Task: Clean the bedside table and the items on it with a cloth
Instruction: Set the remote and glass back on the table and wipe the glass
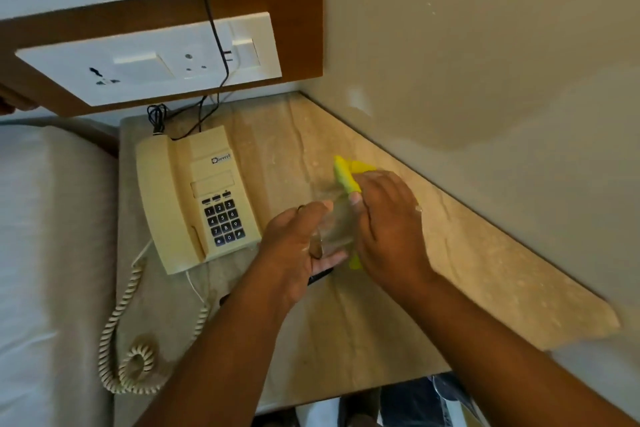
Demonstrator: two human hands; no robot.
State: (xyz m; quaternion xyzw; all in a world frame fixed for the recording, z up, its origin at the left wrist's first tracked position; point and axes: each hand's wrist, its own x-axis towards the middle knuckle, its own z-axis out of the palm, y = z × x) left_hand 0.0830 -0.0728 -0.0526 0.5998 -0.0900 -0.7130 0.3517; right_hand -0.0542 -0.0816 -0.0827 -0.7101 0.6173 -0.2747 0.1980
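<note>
A clear drinking glass (337, 224) is held above the beige marble bedside table (467, 253), between my two hands. My left hand (298, 246) grips the glass from the left side. My right hand (388, 218) holds a yellow cloth (346, 173) pressed against the glass; cloth pokes out above and below that hand. A cream push-button telephone (194, 198) lies on the left part of the table, its handset on the cradle.
The phone's coiled cord (121, 340) trails to the table's front left. A dark flat object (320, 276) lies under my left wrist. A bed (52, 253) borders the left. Wall sockets (149, 62) with a black cable hang behind; a wall runs along the right.
</note>
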